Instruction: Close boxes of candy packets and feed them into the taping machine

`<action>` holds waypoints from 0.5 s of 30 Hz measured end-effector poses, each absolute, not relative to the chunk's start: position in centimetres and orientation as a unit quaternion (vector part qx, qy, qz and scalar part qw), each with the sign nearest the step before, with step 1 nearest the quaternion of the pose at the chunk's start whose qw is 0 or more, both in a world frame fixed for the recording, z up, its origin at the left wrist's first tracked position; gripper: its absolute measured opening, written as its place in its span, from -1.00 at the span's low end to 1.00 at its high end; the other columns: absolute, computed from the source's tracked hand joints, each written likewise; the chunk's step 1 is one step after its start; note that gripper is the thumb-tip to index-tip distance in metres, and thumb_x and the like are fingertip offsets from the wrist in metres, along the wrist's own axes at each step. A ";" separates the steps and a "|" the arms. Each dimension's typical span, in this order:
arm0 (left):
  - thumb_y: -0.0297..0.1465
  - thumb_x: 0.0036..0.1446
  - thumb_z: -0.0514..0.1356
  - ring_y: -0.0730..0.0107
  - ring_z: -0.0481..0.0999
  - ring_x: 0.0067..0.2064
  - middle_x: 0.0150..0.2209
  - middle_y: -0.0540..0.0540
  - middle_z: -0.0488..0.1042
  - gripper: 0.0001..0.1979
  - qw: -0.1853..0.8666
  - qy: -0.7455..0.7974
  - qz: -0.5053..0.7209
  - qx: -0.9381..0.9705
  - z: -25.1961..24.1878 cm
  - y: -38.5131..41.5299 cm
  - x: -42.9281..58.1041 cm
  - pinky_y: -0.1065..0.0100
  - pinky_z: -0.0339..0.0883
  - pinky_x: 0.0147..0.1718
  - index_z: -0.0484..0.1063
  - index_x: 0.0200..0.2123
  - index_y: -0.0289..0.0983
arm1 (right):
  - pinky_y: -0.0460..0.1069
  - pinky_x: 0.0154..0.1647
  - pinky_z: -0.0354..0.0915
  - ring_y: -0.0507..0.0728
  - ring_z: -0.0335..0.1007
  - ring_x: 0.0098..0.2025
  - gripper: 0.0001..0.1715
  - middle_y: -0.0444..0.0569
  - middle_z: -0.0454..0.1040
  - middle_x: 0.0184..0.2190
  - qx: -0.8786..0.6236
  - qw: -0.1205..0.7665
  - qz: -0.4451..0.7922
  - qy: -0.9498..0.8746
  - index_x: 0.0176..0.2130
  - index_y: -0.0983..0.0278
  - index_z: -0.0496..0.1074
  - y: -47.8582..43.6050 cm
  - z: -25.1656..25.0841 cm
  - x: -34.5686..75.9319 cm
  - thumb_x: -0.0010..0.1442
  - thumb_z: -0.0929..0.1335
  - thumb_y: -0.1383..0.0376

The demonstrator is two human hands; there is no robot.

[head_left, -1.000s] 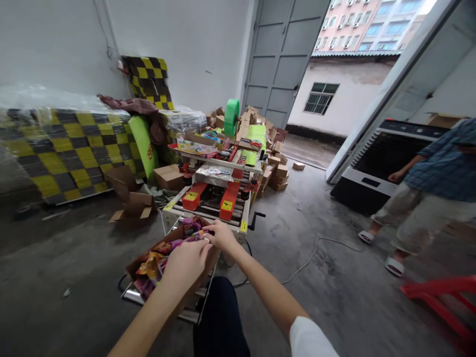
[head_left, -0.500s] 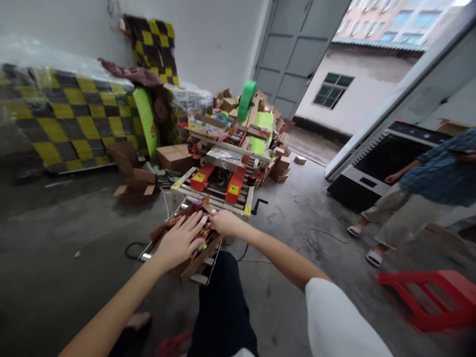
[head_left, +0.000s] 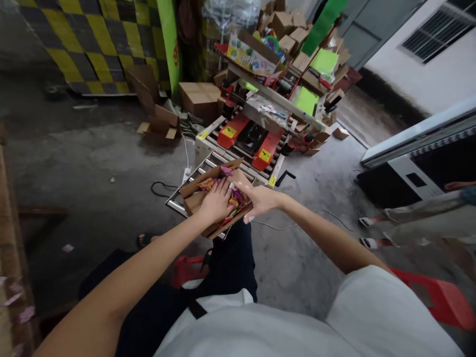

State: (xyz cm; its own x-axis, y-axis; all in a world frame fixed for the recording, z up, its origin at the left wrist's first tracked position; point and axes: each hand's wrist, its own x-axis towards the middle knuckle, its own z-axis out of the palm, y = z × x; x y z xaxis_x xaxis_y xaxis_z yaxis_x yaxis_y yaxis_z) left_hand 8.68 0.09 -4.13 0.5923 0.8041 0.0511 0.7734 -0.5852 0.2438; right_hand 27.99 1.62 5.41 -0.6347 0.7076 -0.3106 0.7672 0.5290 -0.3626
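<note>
An open cardboard box (head_left: 193,202) holds small colourful packets (head_left: 235,202), purple, orange and yellow; what they contain I cannot tell. It rests on the roller conveyor (head_left: 177,206) in front of my knees. My left hand (head_left: 216,202) lies with outstretched fingers on top of the packets. At the right end of the box is my right hand (head_left: 262,198), thumb and fingers apart, the fingers reaching over the box's flap and the thumb low at its near corner. Part of the contents is hidden under both hands.
Beyond the box stands a carton sealing machine with red guides (head_left: 267,151) and green tape (head_left: 323,27). Empty cartons (head_left: 158,121) lie at left, and a heap of cartons is behind. A red stool (head_left: 442,300) is at right, and a person's legs (head_left: 412,223) show there.
My view has tilted downward. My right hand, closed over the packets before, has opened and shifted to the box's right end. My left hand stays on the packets.
</note>
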 end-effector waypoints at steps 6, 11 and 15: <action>-0.18 0.41 -0.02 -0.04 -0.21 0.51 0.49 -0.35 -0.22 -0.34 0.224 0.415 0.055 0.880 -4.0 2.3 7.0 -0.05 -0.24 0.45 0.03 0.43 -0.43 | -0.06 -0.20 0.28 0.24 0.59 -0.21 0.02 -0.07 0.60 -0.36 0.471 0.040 -0.183 0.862 0.18 0.21 0.45 4.3 4.5 26.8 -0.18 0.63 -0.10; -0.09 0.45 -0.16 0.14 -0.17 0.51 0.51 -0.19 -0.23 -0.34 0.382 0.360 0.108 0.844 -3.1 4.3 4.8 0.08 -0.08 0.43 -0.14 0.49 -0.23 | 0.04 -0.05 0.32 0.29 0.51 -0.08 -0.19 0.06 0.58 -0.20 0.514 -0.008 -0.115 0.850 0.09 0.26 0.49 5.3 2.1 25.5 -0.06 0.62 -0.02; -0.15 0.42 -0.05 0.09 -0.07 0.50 0.49 -0.22 -0.08 -0.38 0.320 0.369 0.185 0.853 -3.6 3.1 5.3 0.06 -0.12 0.45 0.07 0.43 -0.31 | 0.20 0.26 0.18 0.33 0.31 0.18 -0.36 0.24 0.42 0.11 0.525 -0.114 -0.080 0.839 0.10 0.32 0.42 4.1 -1.1 25.3 0.17 0.50 0.03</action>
State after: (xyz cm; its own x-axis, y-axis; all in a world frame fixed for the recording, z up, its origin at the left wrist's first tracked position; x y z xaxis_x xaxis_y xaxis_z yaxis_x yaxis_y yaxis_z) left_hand 5.29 3.15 -3.65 0.6586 0.7483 0.0795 0.5115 -0.5227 0.6821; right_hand 25.27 4.09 -1.08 -0.4217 0.9003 0.1080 0.8638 0.4351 -0.2542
